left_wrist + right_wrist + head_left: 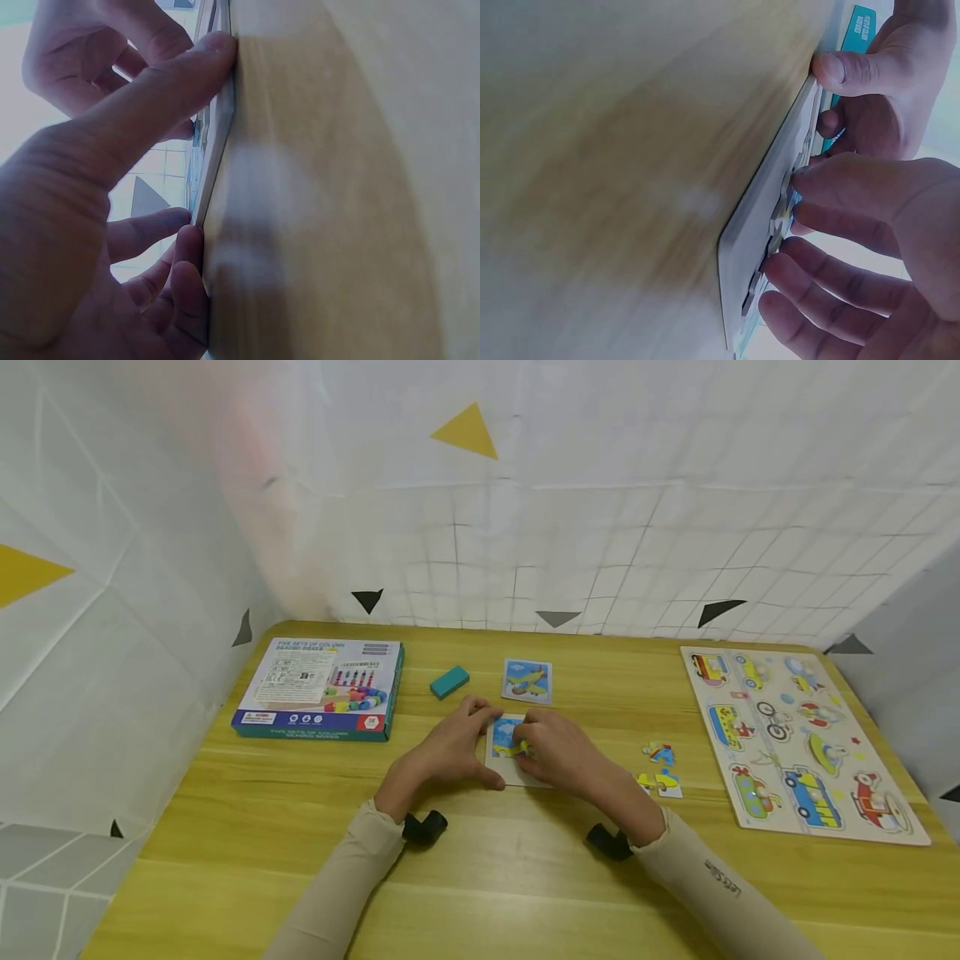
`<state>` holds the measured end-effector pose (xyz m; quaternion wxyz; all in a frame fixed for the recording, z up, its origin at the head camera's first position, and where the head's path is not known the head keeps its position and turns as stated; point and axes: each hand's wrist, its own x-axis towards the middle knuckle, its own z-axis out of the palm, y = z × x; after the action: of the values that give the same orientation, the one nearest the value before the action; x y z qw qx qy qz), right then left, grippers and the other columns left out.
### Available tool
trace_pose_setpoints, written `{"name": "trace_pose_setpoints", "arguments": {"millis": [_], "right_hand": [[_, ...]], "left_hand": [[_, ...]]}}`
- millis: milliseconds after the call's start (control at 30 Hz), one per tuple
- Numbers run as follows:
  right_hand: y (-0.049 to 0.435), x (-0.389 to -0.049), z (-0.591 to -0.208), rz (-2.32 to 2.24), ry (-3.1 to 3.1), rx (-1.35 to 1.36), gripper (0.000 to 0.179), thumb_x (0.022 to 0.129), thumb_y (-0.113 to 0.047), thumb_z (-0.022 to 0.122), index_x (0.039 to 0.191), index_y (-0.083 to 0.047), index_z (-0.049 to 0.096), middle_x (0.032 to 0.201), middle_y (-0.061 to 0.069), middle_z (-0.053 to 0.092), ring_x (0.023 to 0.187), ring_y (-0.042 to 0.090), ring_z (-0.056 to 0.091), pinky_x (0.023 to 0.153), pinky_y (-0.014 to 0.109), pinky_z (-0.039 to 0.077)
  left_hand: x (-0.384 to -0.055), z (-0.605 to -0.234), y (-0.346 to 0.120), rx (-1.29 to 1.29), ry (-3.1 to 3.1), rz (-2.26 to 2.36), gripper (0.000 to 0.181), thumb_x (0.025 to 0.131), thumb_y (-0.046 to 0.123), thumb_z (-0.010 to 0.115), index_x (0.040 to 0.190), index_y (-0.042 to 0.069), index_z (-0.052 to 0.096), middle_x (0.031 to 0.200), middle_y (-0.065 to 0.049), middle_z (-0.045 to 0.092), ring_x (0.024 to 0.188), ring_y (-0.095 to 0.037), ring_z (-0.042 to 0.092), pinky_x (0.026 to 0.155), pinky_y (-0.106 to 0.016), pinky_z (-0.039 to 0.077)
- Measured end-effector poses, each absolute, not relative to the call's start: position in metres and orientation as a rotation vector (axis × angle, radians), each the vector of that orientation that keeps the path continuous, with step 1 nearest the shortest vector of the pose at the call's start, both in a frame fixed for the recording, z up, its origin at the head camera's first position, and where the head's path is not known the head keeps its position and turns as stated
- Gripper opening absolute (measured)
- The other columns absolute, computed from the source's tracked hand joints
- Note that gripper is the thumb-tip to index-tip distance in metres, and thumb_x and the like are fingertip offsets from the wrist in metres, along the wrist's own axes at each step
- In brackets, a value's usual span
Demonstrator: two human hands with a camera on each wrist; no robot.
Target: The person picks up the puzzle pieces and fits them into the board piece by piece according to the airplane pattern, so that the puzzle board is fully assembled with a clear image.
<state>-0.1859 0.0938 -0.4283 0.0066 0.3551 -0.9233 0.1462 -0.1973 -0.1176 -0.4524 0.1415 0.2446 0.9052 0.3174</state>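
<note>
Under the right hand (561, 752), pinching a small yellow jigsaw piece (526, 748), lies a pale square board (517, 774), left hand (453, 747) gripping it.

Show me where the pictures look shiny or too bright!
Head view: a pale shine on the table, near the bottom edge; left wrist view: whitish glare on the tabletop, and the backdrop washed out at upper left; right wrist view: nearly white brightness around the right hand's fingers.
</note>
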Motion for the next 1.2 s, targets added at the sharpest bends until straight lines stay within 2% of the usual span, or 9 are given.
{"name": "trace_pose_setpoints", "arguments": {"millis": [600, 867, 1200], "right_hand": [[0.092, -0.1875, -0.4255, 0.467, -2.929, 1.146, 0.015, 0.082, -0.013, 0.082, 0.093, -0.004, 0.076, 0.084, 0.005, 0.058, 0.07, 0.015, 0.049, 0.061, 0.029, 0.044], [0.0956, -0.1929, -0.4216, 0.557, -2.958, 1.17, 0.018, 0.08, -0.014, 0.084, 0.092, -0.004, 0.075, 0.086, 0.006, 0.06, 0.072, 0.015, 0.05, 0.065, 0.03, 0.047], [0.0988, -0.1949, -0.4191, 0.613, -3.0, 1.179, 0.023, 0.075, -0.012, 0.086, 0.094, -0.006, 0.074, 0.089, 0.005, 0.059, 0.072, 0.016, 0.049, 0.064, 0.031, 0.045]], "left_hand": [[-0.1973, -0.453, -0.1176, 0.686, 2.607, 0.906, 0.105, 0.066, 0.045, 0.093, 0.152, 0.013, 0.042, 0.145, -0.004, 0.034, 0.117, -0.018, 0.048, 0.105, -0.037, 0.042], [-0.197, -0.4529, -0.1173, 0.681, 2.606, 0.908, 0.105, 0.066, 0.045, 0.093, 0.152, 0.014, 0.042, 0.145, -0.003, 0.034, 0.115, -0.016, 0.049, 0.103, -0.035, 0.042], [-0.1972, -0.4516, -0.1171, 0.675, 2.606, 0.901, 0.104, 0.067, 0.045, 0.093, 0.152, 0.015, 0.042, 0.146, -0.003, 0.033, 0.119, -0.018, 0.047, 0.105, -0.037, 0.041]]}}
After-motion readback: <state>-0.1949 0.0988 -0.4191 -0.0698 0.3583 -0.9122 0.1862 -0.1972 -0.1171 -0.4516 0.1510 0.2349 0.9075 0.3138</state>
